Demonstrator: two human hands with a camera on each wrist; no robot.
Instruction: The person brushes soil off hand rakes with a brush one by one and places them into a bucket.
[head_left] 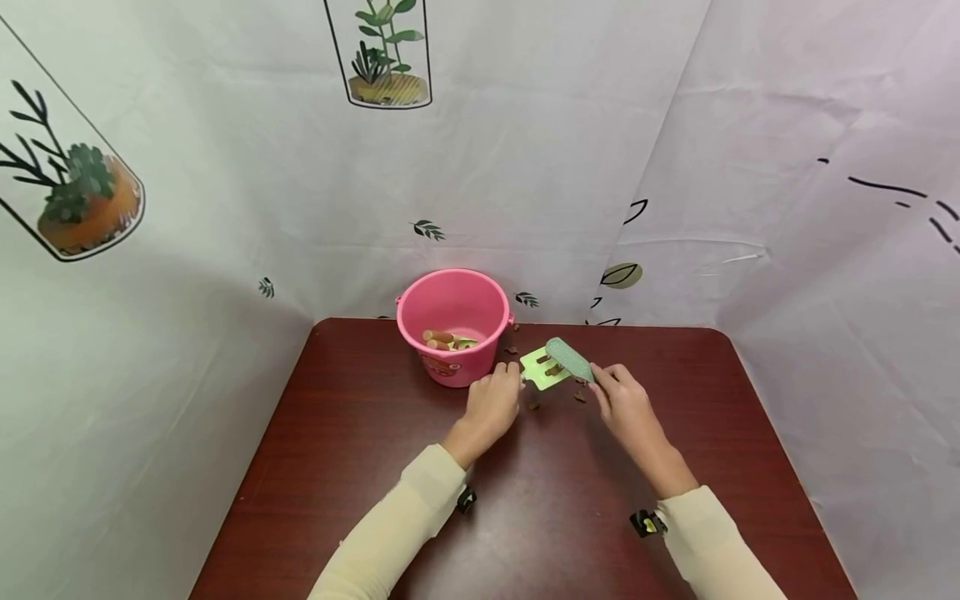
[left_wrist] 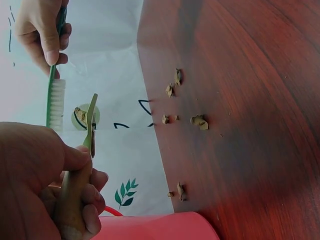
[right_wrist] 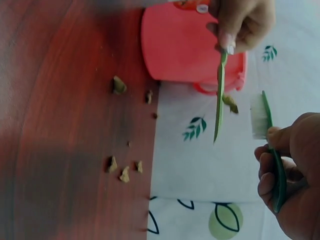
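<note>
My left hand (head_left: pixel 489 406) grips the wooden handle of a small toy shovel (head_left: pixel 532 367), its light green slotted blade raised above the table. A crumpled brown leaf bit (right_wrist: pixel 230 103) lies on that blade. My right hand (head_left: pixel 628 410) holds a green brush (head_left: pixel 570 360) with white bristles (left_wrist: pixel 57 100), seen in the left wrist view. The bristles face the blade, with a gap between them in the right wrist view. Several dry leaf bits (left_wrist: pixel 200 122) are scattered on the table under both tools.
A pink bucket (head_left: pixel 427 304) stands at the table's back edge, left of the shovel. Wooden-handled tools (head_left: pixel 438 337) lie inside it. The dark red table (head_left: pixel 360 467) meets a white printed cloth (head_left: pixel 525 192) behind and at the sides.
</note>
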